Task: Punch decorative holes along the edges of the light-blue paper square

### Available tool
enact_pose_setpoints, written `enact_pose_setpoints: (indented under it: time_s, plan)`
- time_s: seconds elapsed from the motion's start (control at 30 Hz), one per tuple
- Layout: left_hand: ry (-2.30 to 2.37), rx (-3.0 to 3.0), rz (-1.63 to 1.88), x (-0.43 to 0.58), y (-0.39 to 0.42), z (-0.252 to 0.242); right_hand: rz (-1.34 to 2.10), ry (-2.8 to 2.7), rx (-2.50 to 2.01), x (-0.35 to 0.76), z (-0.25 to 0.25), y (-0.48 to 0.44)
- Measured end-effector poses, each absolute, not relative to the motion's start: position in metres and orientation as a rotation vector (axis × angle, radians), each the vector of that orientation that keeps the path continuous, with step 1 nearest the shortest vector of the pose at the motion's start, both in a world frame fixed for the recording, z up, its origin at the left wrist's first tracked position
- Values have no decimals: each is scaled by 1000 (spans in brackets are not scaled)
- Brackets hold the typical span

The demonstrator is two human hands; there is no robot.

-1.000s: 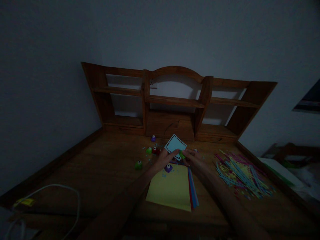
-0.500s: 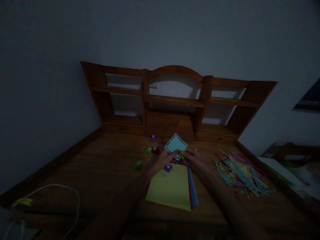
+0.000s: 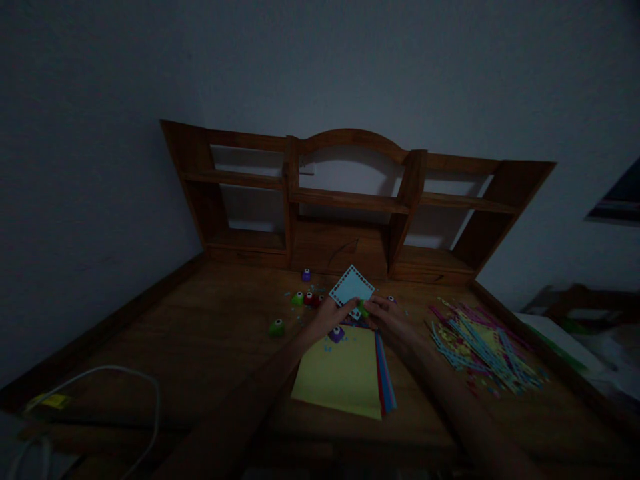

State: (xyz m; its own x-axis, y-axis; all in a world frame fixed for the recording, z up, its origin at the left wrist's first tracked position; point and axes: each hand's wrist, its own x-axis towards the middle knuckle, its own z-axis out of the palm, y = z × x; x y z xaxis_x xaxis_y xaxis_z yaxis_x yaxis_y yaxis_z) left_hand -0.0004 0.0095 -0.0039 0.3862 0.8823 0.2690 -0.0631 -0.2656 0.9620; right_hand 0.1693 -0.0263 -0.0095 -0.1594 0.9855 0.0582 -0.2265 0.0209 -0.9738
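The scene is dim. My left hand (image 3: 330, 316) pinches the lower corner of a small light-blue paper square (image 3: 351, 287) whose edges are punched with small holes. My right hand (image 3: 393, 317) is closed on a small green punch (image 3: 363, 310) at the square's lower edge. Both hands hover just above the far end of a stack of coloured paper (image 3: 343, 370) with a yellow sheet on top. A purple punch (image 3: 336, 334) sits on the stack below my left hand.
More small punches lie on the wooden desk (image 3: 200, 333): a green one (image 3: 277, 327), a purple one (image 3: 306, 275), green and red ones (image 3: 305, 299). A heap of coloured paper strips (image 3: 477, 343) lies at the right. A wooden shelf unit (image 3: 350, 200) stands behind, a white cable (image 3: 125, 373) at the left.
The hands and the blue square have stayed almost still; the view has shifted very slightly.
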Motion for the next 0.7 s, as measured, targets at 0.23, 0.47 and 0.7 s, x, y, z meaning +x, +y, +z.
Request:
enact_pose_setpoints:
  time_s: [0.23, 0.47, 0.7]
  plan:
    - [705, 1549, 1095, -2, 9, -3, 1401, -1149, -921, 169, -13, -24]
    - [695, 1543, 1087, -3, 10, -5, 1388, -1201, -928, 170, -8, -28]
    - [726, 1561, 1093, -3, 10, -5, 1419, -1188, -908, 170, -7, -28]
